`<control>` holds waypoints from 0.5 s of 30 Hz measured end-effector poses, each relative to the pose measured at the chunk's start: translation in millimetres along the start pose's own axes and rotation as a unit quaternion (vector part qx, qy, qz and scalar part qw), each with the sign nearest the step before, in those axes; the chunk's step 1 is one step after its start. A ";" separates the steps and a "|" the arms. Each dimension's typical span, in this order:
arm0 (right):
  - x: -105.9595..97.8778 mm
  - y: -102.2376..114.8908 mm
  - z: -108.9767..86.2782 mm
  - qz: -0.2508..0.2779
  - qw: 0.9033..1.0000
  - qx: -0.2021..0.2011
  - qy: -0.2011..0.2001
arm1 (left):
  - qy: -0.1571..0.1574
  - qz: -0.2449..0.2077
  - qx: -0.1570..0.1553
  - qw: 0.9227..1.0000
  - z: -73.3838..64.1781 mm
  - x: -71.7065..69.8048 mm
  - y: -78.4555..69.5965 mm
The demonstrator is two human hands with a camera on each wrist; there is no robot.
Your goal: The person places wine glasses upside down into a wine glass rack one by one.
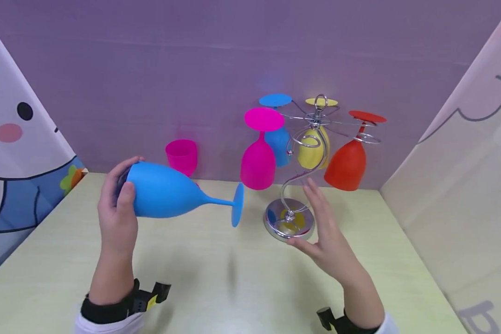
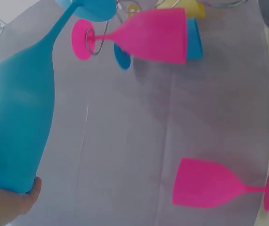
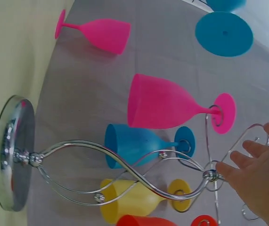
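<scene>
My left hand (image 1: 118, 213) grips a blue goblet (image 1: 167, 192) around its bowl near the rim. The goblet lies sideways in the air, its stem and foot pointing right. Beside a chrome glass rack (image 1: 285, 188), my right hand (image 1: 327, 236) is spread with thumb and fingers apart, holding nothing. From the rack hang upside-down goblets: a pink one (image 1: 258, 164) at the front left, a blue one (image 1: 280, 144) behind it, a yellow one (image 1: 311, 155) at the back and a red-orange one (image 1: 345, 164) on the right.
Another pink goblet (image 2: 209, 183) stands upright on the table at the back left; the held goblet partly hides it in the head view. The rack's round base (image 3: 14, 155) rests on the pale table (image 1: 208, 297). A purple backdrop (image 1: 150, 93) rises behind, with printed side panels.
</scene>
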State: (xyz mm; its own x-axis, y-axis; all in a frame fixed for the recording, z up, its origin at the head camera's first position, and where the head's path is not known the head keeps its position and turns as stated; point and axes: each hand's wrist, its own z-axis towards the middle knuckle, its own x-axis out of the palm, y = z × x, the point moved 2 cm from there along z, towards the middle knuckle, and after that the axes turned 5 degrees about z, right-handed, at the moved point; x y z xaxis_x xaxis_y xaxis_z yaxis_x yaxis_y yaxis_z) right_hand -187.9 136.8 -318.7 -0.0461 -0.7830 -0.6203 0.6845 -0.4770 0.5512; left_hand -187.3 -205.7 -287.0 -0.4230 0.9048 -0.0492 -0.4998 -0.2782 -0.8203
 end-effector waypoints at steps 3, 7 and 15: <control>5.4 -4.2 -1.5 0.019 1.000 0.003 -0.002 | 0.012 -0.019 -0.007 1.000 -6.6 4.7 0.0; 10.1 -8.0 -1.1 0.026 1.000 -0.003 0.001 | 0.023 -0.057 -0.011 0.998 -13.9 10.8 -2.0; 12.7 -13.0 -1.1 0.033 0.999 0.001 0.003 | 0.070 -0.121 -0.072 0.988 -22.6 32.1 -7.3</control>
State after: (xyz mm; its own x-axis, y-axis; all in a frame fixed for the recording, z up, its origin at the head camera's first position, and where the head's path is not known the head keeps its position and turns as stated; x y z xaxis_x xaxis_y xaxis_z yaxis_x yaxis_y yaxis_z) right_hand -196.6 133.6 -334.4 0.0025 -0.8105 -0.5857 0.6850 -0.4253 0.5915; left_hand -180.1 -167.4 -295.5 -0.1913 0.9776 0.0874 -0.4558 -0.0096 -0.8900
